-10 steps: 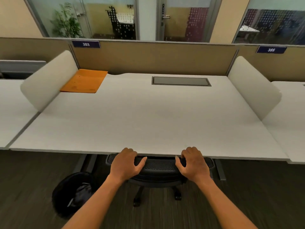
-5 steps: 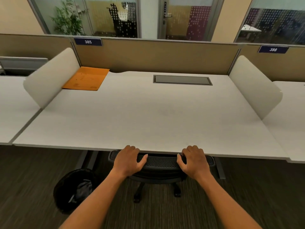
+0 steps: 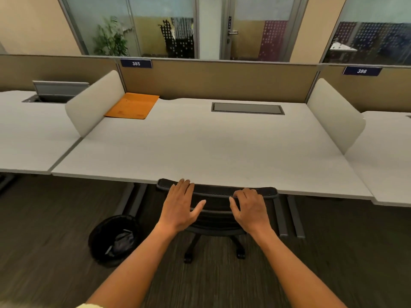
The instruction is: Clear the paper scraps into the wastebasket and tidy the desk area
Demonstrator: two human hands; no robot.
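- A round black wastebasket [image 3: 114,240] stands on the dark carpet under the near-left corner of the white desk [image 3: 200,147]. It is lined with a dark bag, and something pale and crumpled lies inside.
- The desk top is wide and pale. An orange envelope [image 3: 132,106] lies flat at its far-left corner, against a curved white side divider [image 3: 95,103]. A closed grey hatch [image 3: 247,108] sits flush in the far middle of the desk.
- A black mesh office chair [image 3: 218,210] is tucked against the near edge of the desk, with the top of its backrest level with the desk edge.
- The left hand [image 3: 181,205] lies on the chair back with fingers straight and together, thumb spread to the right, gripping nothing.
- The right hand [image 3: 250,207] has its fingers curled over the top rim of the chair back and its thumb against the mesh, holding it.
- Compared with half a second ago, the left hand has gone from curled over the chair top to flat and relaxed. The right hand keeps its hold. The chair sits further under the desk, and the camera has turned right, so everything appears further right in the frame.
- The chair seat is hidden below the backrest and the arms; only part of the wheeled base shows.
- What the crumpled material in the wastebasket is cannot be made out.
- The neighbouring desks at left and right are cut off by the frame edges. On the left one, an open hatch [image 3: 55,92] is partly hidden behind the divider.
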